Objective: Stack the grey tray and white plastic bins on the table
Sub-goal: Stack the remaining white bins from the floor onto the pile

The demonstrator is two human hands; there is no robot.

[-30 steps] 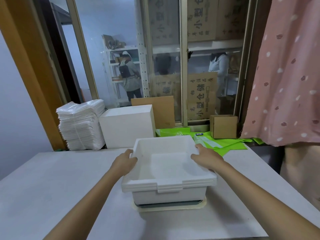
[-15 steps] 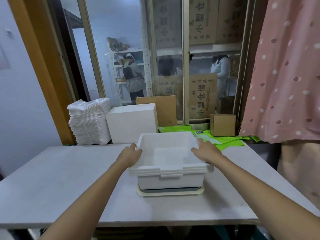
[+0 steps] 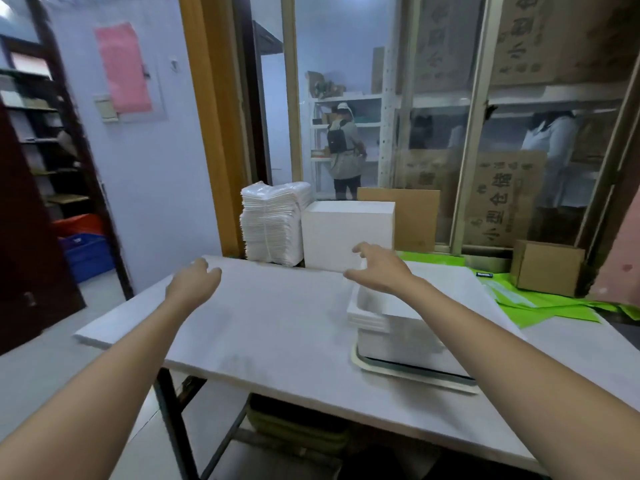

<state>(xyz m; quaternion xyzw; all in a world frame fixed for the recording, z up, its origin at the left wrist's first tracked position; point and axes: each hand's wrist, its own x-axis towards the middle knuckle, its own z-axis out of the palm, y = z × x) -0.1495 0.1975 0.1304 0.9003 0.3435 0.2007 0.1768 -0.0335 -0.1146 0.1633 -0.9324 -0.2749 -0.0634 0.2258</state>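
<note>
The white bins point(image 3: 391, 327) sat nested on the grey tray point(image 3: 408, 370) upon the table point(image 3: 277, 323). The left hand point(image 3: 192, 284) and the right hand point(image 3: 379, 270) hung above, fingers relaxed, holding nothing.

pale blue-white wall point(image 3: 166, 174) on the left w/ a pink sheet point(image 3: 123, 67) pinned over a switch plate. dark shelving point(image 3: 41, 140) far left, blue crates point(image 3: 86, 256) on the floor by it. ochre door frame point(image 3: 214, 133) next to glass panels point(image 3: 446, 116); behind the glass, white racks, cardboard boxes w/ printed characters & a person w/ a backpack point(image 3: 343, 150). white folding table point(image 3: 277, 313) w/ dark legs. pink dotted curtain point(image 3: 620, 265) at right edge. light is cool, even.
</note>
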